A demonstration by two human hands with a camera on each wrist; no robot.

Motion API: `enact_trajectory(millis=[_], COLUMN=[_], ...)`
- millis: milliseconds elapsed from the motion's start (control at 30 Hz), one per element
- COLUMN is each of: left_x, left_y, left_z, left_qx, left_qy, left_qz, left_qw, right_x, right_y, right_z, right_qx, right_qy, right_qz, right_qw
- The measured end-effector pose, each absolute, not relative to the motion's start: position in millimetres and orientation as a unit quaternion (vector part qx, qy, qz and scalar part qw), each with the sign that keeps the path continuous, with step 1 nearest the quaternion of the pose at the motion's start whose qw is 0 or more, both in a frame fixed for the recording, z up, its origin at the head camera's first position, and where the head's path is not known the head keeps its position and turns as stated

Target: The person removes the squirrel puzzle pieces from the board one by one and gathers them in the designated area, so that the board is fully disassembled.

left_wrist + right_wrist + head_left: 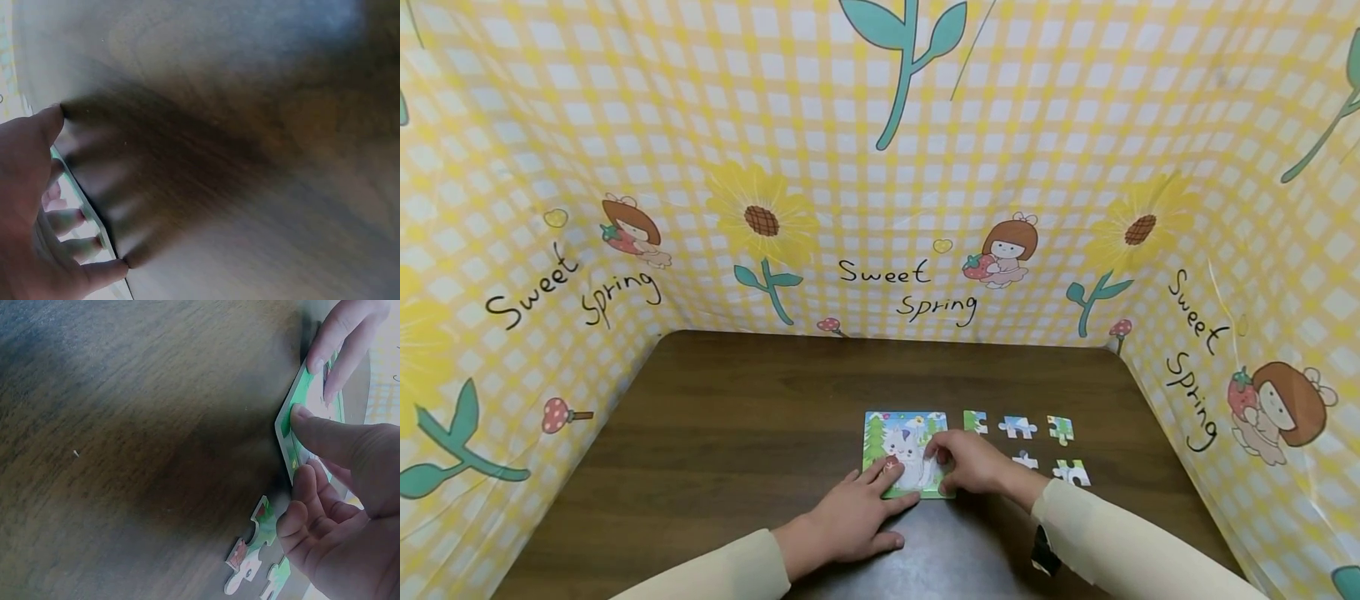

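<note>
A jigsaw puzzle [904, 442] with a white cartoon animal, green trees and blue sky lies flat on the table. My left hand [853, 518] rests at its lower left, straight fingers pressing on the puzzle; in the left wrist view the left thumb [51, 122] touches the tabletop. Over the puzzle's right side is my right hand [973, 465], with bent fingers. In the right wrist view the right thumb [328, 436] touches the puzzle near a corner, the other fingers curled. Whether a piece is pinched there is hidden.
Loose puzzle pieces lie in two rows right of the puzzle, among them a tree piece [974, 422], a blue-and-white piece [1018, 427] and a white-and-green piece [1072, 472]. A yellow checked cloth [880, 192] encloses the back and sides of the brown table [737, 408].
</note>
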State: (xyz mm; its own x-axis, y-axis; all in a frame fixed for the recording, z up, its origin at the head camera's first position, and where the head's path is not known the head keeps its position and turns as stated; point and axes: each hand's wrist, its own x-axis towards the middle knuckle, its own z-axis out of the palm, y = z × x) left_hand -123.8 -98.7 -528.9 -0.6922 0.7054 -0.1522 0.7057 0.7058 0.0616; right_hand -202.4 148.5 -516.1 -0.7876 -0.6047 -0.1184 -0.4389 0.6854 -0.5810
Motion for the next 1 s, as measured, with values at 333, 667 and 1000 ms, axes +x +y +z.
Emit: enact_trajectory(millis=[333,667,1000], left_x=[-122,-127,-137], left_y=[-97,-101,-108], left_z=[-535,-533,-525], left_qx=[0.387,0.382,0.375], left_qy=[0.918,0.918,0.920], left_qz=[-0.006,0.010,0.013], left_qw=[0.081,0.105,0.110], right_x=[-201,-198,-201], right_y=[151,158,193], right_z=[-517,-513,-493], right_qx=[-0.292,-0.259,-0.233], right_qy=[0.910,0.902,0.883], right_qz=[-0.259,-0.324,-0.390], right_qw=[0.141,0.116,0.120])
